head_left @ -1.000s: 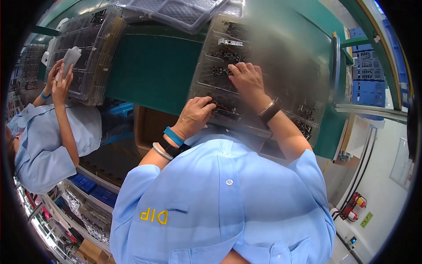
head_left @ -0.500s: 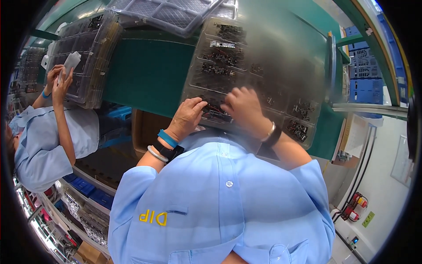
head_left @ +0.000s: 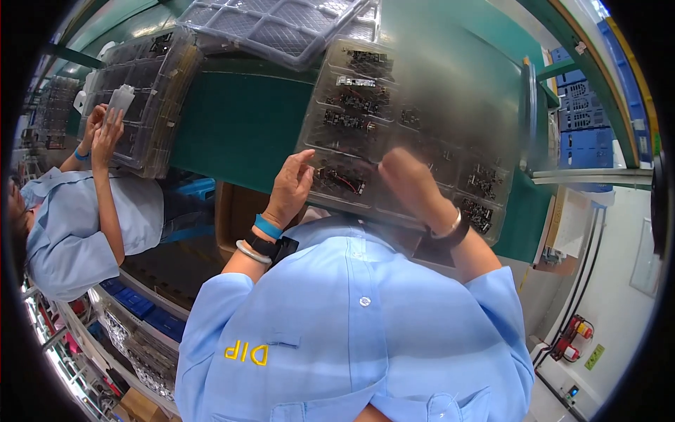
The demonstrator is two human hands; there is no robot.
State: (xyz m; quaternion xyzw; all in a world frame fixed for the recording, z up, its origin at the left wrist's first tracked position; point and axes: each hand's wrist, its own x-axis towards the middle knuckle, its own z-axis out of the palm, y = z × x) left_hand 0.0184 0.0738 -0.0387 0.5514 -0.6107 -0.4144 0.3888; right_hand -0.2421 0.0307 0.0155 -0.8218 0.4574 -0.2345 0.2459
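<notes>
A clear plastic compartment tray lies on the workbench in front of me. Small dark circuit boards with thin red wires fill its near left compartment. My left hand is at the tray's near left edge, beside those boards. Its thumb and fingers are apart, with nothing visible between them. Over the near middle of the tray is my right hand, with its fingers bent and smeared by motion. Whether it holds anything cannot be made out. More circuit boards sit in the left column, and others at the near right.
Empty-looking clear trays lie at the back. On the left, a co-worker in a light blue shirt holds a whitish packet by a stack of trays. A cardboard box stands below the green bench. Blue crates stand right.
My left hand has drawn back left from the wired boards, and its fingers have parted. My right hand has shifted slightly right and nearer to me. The whole view has moved a little.
</notes>
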